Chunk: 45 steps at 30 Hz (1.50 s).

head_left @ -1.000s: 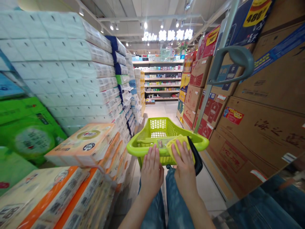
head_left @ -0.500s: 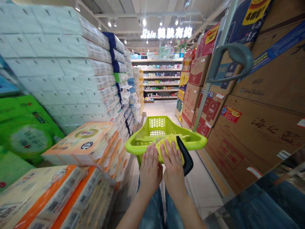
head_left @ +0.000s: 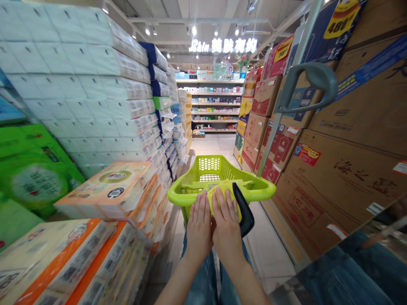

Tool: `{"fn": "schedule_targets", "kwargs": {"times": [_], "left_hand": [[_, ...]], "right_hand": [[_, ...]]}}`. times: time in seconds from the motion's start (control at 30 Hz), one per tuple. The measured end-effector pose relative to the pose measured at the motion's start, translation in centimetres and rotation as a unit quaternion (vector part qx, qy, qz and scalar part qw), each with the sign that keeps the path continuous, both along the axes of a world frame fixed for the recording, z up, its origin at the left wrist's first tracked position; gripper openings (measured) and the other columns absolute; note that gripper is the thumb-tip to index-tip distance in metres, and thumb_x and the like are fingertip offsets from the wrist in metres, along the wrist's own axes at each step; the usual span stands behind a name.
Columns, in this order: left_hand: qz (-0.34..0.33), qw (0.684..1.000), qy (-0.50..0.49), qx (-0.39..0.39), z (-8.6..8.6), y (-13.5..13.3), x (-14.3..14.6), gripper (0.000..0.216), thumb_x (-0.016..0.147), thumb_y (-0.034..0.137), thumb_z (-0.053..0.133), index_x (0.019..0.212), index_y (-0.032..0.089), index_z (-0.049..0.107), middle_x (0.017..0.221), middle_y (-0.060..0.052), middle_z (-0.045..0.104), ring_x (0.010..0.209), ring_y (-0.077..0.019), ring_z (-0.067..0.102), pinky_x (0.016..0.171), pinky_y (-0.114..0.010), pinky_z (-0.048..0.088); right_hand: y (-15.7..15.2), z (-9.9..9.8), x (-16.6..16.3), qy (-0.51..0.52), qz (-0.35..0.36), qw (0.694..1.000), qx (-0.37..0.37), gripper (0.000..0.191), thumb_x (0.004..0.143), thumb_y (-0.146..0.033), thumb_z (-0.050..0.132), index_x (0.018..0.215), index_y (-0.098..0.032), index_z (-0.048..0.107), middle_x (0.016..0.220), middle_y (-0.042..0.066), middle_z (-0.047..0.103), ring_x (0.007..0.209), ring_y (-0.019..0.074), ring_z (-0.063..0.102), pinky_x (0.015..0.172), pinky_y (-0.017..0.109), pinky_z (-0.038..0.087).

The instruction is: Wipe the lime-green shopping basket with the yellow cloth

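A yellow cloth (head_left: 229, 188) is being pressed flat onto the near rim of a lime-green basket (head_left: 260, 188) by the right hand (head_left: 226, 224), with the fingers stretched out over the cloth rather than closed around it. The left hand (head_left: 199, 222) is being laid just beside it on the same rim, palm down and unclenched. A black handle (head_left: 244, 210) is being seen just right of the cloth. The aisle is being lined by stacked tissue packs (head_left: 95, 84) and cardboard boxes (head_left: 349, 169).
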<state>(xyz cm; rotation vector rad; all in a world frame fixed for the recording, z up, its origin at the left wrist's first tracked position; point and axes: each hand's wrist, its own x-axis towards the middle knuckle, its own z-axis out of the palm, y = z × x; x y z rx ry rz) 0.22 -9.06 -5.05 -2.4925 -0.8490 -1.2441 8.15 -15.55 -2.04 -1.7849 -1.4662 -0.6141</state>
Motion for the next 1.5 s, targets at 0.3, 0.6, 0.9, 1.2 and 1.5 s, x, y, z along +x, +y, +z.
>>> {"fn": "schedule_targets", "kwargs": {"times": [0.3,0.6,0.9,1.2,1.5], "left_hand": [[-0.009,1.000,0.003,-0.002,0.2,-0.1,0.0,0.073,0.090,0.011,0.044,0.156,0.008,0.013,0.155,-0.016,0.039,0.150,-0.0263,0.022,0.117,-0.044,0.030],[-0.018,1.000,0.000,-0.010,0.5,-0.2,-0.1,0.070,0.092,0.012,0.041,0.156,0.010,0.014,0.156,-0.016,0.038,0.149,-0.0273,0.026,0.115,-0.046,0.033],[0.004,0.999,-0.052,0.009,-0.3,2.1,-2.7,0.065,0.091,0.010,0.046,0.153,0.014,0.025,0.153,-0.016,0.043,0.149,-0.0258,0.027,0.117,-0.047,0.030],[0.010,0.995,-0.100,-0.002,-0.2,5.1,-5.7,0.064,0.091,0.015,0.050,0.150,0.016,0.026,0.152,-0.017,0.043,0.149,-0.0280,0.028,0.115,-0.054,0.033],[-0.018,0.981,-0.166,-0.103,1.6,4.0,-6.3,0.074,0.089,0.018,0.051,0.155,0.017,0.017,0.163,-0.014,0.022,0.153,-0.0284,0.011,0.122,-0.054,0.019]], "right_hand": [[-3.7,-0.4,8.2,0.030,-0.040,0.998,0.025,0.083,0.078,0.004,0.033,0.155,-0.025,0.026,0.159,0.009,0.033,0.151,0.0249,0.018,0.119,0.059,0.025],[-4.7,2.5,16.7,-0.019,-0.033,0.996,-0.077,0.069,0.067,0.004,0.040,0.127,-0.022,0.064,0.128,0.009,0.065,0.128,0.0259,0.053,0.113,0.057,0.032],[-4.2,3.9,12.7,0.016,0.021,0.996,-0.081,0.058,0.068,0.005,0.037,0.111,-0.019,0.068,0.110,0.007,0.068,0.110,0.0235,0.058,0.111,0.049,0.035],[-4.3,4.2,6.6,0.042,0.037,0.997,-0.057,0.057,0.073,0.004,0.037,0.117,-0.020,0.064,0.111,0.006,0.066,0.111,0.0234,0.054,0.113,0.050,0.034],[-4.0,3.6,2.9,0.048,0.050,0.997,-0.029,0.058,0.077,0.002,0.039,0.126,-0.020,0.062,0.115,0.008,0.064,0.112,0.0247,0.051,0.111,0.050,0.036]]}}
